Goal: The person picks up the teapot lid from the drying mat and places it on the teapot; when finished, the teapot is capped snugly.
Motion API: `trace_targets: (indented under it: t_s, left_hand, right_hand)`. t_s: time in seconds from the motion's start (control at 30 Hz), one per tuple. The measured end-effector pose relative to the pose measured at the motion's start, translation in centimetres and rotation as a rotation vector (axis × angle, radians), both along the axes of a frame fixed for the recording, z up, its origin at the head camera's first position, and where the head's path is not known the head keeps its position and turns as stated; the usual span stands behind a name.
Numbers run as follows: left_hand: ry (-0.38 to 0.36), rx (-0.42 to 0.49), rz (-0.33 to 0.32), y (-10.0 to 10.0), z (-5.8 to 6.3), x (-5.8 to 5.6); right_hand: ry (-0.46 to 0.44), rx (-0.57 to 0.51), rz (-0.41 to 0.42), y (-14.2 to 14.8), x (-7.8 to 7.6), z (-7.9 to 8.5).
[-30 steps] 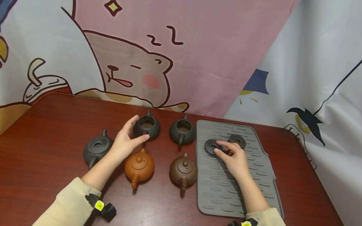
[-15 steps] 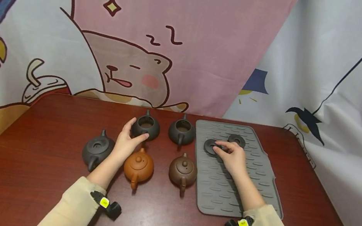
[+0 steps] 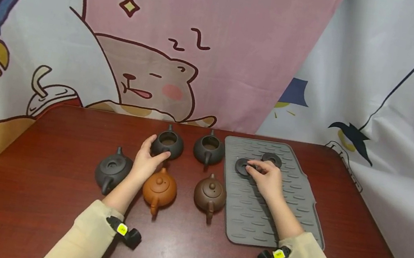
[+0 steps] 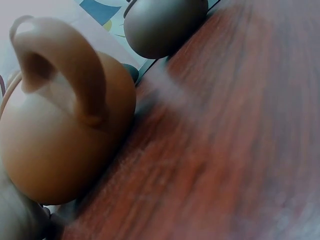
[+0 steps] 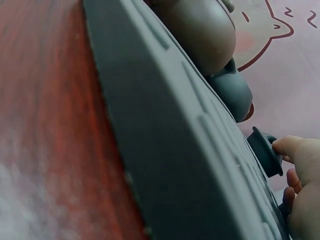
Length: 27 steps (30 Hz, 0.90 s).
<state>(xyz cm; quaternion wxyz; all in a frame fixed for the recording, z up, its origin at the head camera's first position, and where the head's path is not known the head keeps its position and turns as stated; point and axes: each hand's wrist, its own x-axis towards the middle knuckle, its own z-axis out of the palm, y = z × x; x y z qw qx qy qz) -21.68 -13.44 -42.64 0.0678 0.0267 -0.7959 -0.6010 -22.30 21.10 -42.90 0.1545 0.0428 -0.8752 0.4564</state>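
My left hand (image 3: 147, 159) is cupped around the near left side of a dark lidless teapot (image 3: 168, 143), with the thumb on its front and the fingers up its side. On the grey ribbed mat (image 3: 258, 217), my right hand (image 3: 265, 178) pinches a dark round lid (image 3: 243, 166); the right wrist view shows a fingertip (image 5: 284, 145) against that lid (image 5: 264, 150). A second dark lid (image 3: 271, 159) lies just beyond on the mat.
A second dark lidless teapot (image 3: 209, 149) stands beside the first, and a third (image 3: 113, 167) is at the left. An orange lidded teapot (image 3: 159, 189) and a brown one (image 3: 210, 194) stand in front. All sit on a red-brown table (image 3: 40, 193) with a cartoon curtain behind it.
The left hand has closed in a little on the dark teapot. The right hand's fingers have slid slightly further onto the lid. Nothing else has moved.
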Motion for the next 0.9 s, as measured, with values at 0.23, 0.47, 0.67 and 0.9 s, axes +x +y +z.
trace_targets:
  t_s: [0.23, 0.47, 0.67, 0.9]
  left_hand:
    - [-0.003, -0.004, 0.000, -0.1, -0.1, -0.1]
    - [0.000, -0.007, 0.002, -0.1, -0.1, -0.1]
    - [0.000, -0.015, -0.007, -0.1, -0.1, -0.2]
    - [0.007, -0.022, -0.007, -0.1, -0.2, -0.1]
  right_hand:
    - [0.032, -0.033, 0.002, -0.1, 0.1, 0.8]
    - [0.072, -0.022, 0.019, -0.4, 0.3, 2.2]
    - [0.074, -0.016, 0.043, -1.3, 0.5, 3.4]
    - [0.059, -0.030, 0.082, -3.1, 0.7, 5.0]
